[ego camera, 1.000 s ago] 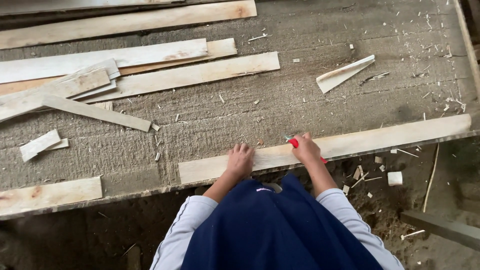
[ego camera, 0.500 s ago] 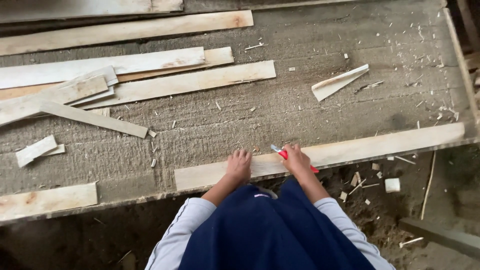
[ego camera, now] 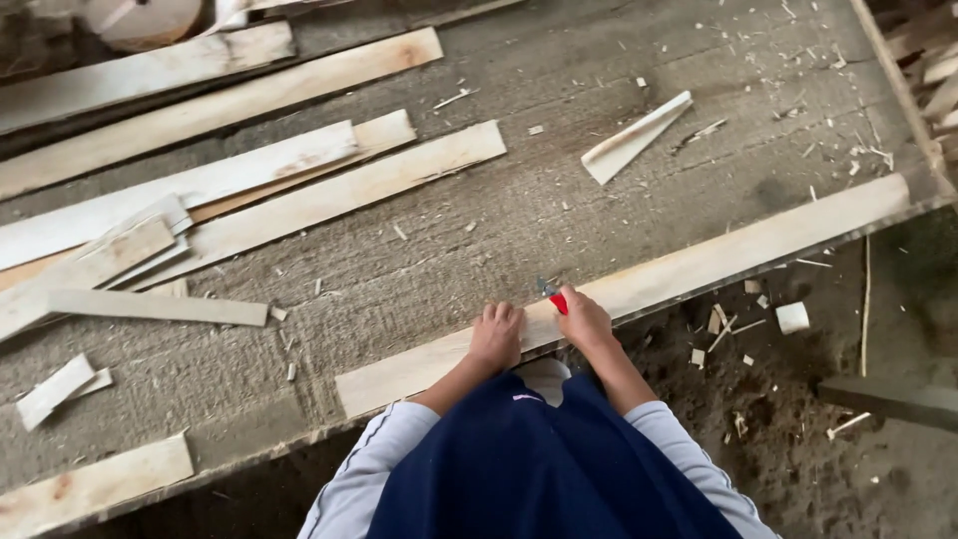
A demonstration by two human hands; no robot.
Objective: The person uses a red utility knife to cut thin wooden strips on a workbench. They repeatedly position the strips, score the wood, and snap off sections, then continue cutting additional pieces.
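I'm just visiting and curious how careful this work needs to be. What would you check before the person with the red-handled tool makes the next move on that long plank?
1. Plank held down: left hand lies flat on the long plank. Ok.
2. Tool gripped: right hand is closed on the red-handled tool. Ok.
3. Left fingers away from the tool tip: hands sit close together, a small gap shows. Ok, but tight.
4. Plank supported: it lies along the near edge of the workbench, seemingly fully on it. Ok.
5. Bench near the plank free of scraps: small chips lie scattered about. Not ok.
6. Any mark on the plank to follow: cannot tell.
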